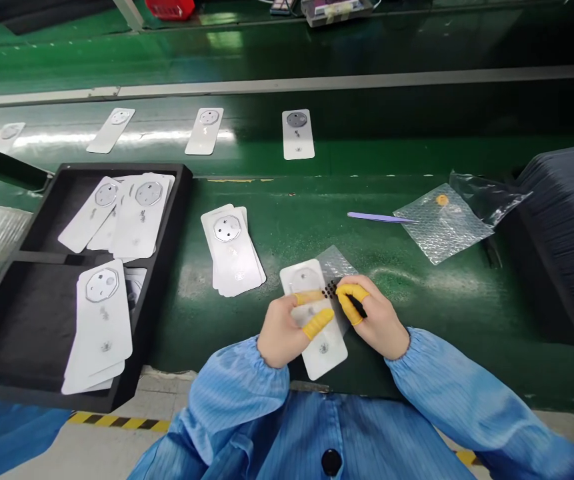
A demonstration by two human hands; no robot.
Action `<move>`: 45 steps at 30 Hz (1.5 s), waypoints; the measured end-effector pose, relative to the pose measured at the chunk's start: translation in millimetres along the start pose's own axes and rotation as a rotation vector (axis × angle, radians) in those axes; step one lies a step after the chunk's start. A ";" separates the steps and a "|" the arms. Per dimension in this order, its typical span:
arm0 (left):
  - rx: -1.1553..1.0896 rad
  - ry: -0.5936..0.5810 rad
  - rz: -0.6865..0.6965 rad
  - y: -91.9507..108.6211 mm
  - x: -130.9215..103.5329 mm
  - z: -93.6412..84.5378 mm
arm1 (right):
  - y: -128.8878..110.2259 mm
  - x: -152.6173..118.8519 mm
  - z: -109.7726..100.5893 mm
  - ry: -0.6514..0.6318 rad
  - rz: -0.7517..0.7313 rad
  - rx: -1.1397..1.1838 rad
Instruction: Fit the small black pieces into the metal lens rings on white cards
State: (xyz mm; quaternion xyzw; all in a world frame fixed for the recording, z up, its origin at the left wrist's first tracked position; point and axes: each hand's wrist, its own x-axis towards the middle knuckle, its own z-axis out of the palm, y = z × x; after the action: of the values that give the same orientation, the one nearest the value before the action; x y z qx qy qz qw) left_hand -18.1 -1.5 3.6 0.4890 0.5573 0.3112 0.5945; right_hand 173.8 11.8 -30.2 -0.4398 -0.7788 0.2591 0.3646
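A white phone back cover (pixel 324 360) with a round camera area lies tilted in front of me. My left hand (pixel 287 327), with yellow finger cots on thumb and index finger, grips it across the middle. Beside its right edge is a clear bubble-wrap piece (pixel 335 260) with several small black dots (pixel 329 290) on it. My right hand (pixel 369 313), also in yellow finger cots, is closed in a pinch next to the dots. What sits between its fingertips is too small to make out.
Left of my hands is a small stack of white covers (pixel 234 257). A black tray (pixel 167 247) holds more covers. Several covers, one a single cover (pixel 298 137), lie along the far strip. Purple tweezers (pixel 379 217), a bubble-wrap sheet (pixel 441 230) and a dark rack (pixel 567 220) are right.
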 end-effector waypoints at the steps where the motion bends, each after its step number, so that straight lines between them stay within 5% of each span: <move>1: -0.008 0.050 -0.001 0.7 -3.8 -8.0 | 3.3 -1.7 -1.3 -0.007 -0.016 -0.007; 6: -0.041 0.405 0.117 16.7 -31.1 -33.3 | 0.6 -1.9 -17.9 0.136 0.002 0.002; 11: -0.209 0.207 0.037 32.4 -37.5 -10.0 | -41.7 12.2 -31.6 0.273 0.007 0.047; 16: -0.133 0.111 0.112 32.3 -38.0 9.1 | -59.7 6.1 -31.5 0.119 0.009 -0.045; 25: 0.042 0.180 0.225 37.5 -40.3 11.2 | -56.2 3.4 -34.4 -0.001 -0.270 -0.266; 32: 0.122 0.261 0.323 36.7 -38.5 12.3 | -77.1 -5.4 -24.1 -0.062 -0.242 -0.585; 39: 0.187 0.335 0.403 38.3 -41.9 16.0 | -70.0 -5.3 -18.3 0.093 -0.341 -0.296; 45: 0.262 0.345 0.437 42.3 -42.8 15.9 | -70.3 -2.4 -21.9 0.091 -0.333 -0.282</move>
State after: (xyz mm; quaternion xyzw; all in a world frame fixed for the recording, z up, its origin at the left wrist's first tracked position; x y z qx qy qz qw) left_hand -3.3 -30.6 56.7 0.6096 0.5670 0.4357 0.3421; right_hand 157.2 -22.1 33.1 -0.3630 -0.8519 0.0641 0.3719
